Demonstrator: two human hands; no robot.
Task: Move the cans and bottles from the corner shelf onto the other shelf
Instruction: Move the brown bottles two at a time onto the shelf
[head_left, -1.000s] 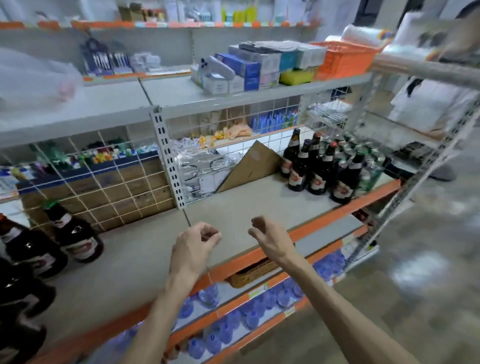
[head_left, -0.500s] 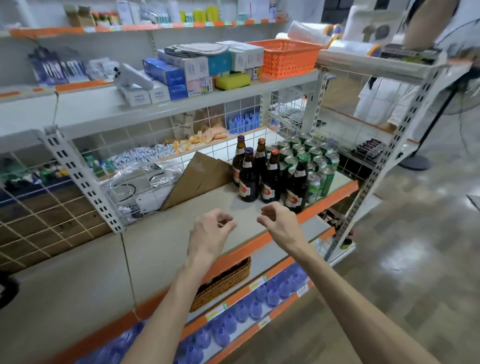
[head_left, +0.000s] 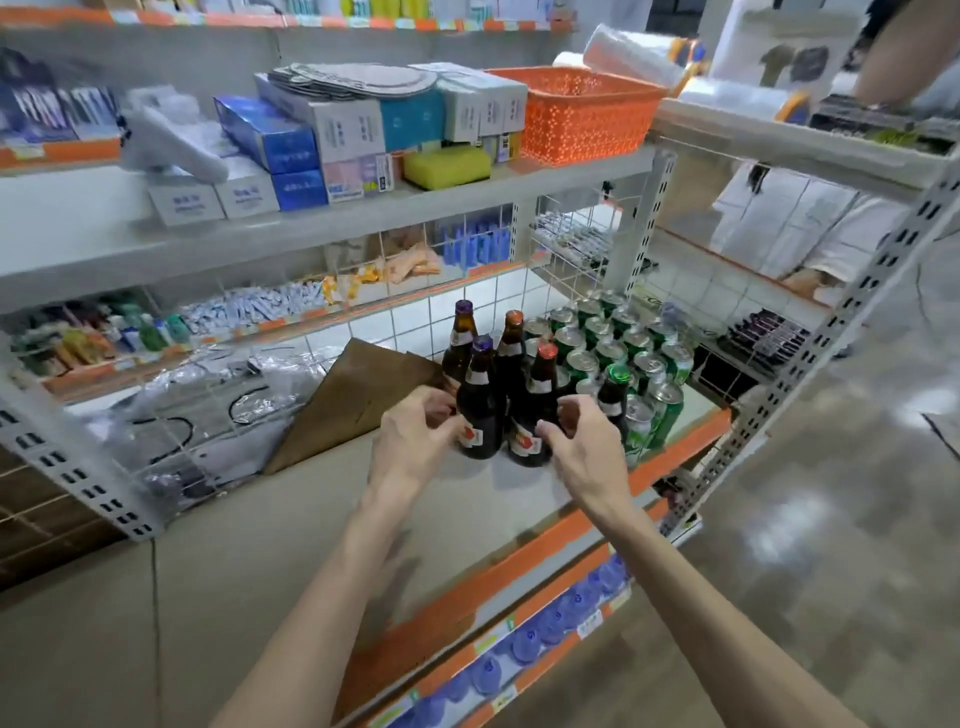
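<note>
Several dark brown bottles stand at the right end of the grey corner shelf (head_left: 498, 499). At the front are a purple-capped bottle (head_left: 480, 405) and a red-capped bottle (head_left: 537, 395), with a green-capped bottle (head_left: 614, 395) to their right. Several green cans (head_left: 602, 353) stand packed behind and to the right. My left hand (head_left: 415, 441) is at the left side of the purple-capped bottle, fingers curved, thumb at its label. My right hand (head_left: 584, 447) cups the red-capped bottle with a gap between thumb and fingers. Neither hand plainly grips.
A brown cardboard sheet (head_left: 353, 400) leans on the wire back left of the bottles. The neighbouring grey shelf (head_left: 78, 649) runs off to the lower left. Boxes and an orange basket (head_left: 576, 111) sit on the shelf above. Blue bottle caps (head_left: 540, 634) show below. A person in white stands behind at right.
My view turned right and closer to the corner. Both hands moved forward from above the shelf's front edge to the front bottles.
</note>
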